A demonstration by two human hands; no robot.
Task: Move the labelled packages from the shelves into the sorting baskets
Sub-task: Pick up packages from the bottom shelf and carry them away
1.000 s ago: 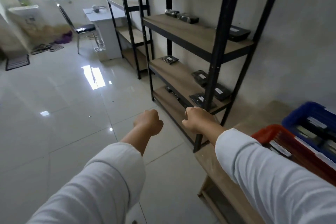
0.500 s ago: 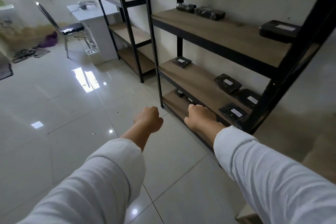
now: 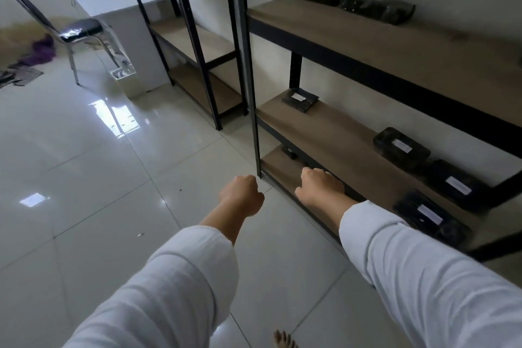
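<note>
Both fists empty, packages on shelves to the right.
Left hand (image 3: 241, 195) and right hand (image 3: 320, 188) curled tight, holding nothing; nearest labelled package (image 3: 429, 216) lies on the middle shelf (image 3: 347, 133), right of right hand, apart.

Both hands, left (image 3: 242, 194) and right (image 3: 320, 188), fisted (empty) before shelves (image 3: 367, 133) of packages (image 3: 401, 147).
</note>
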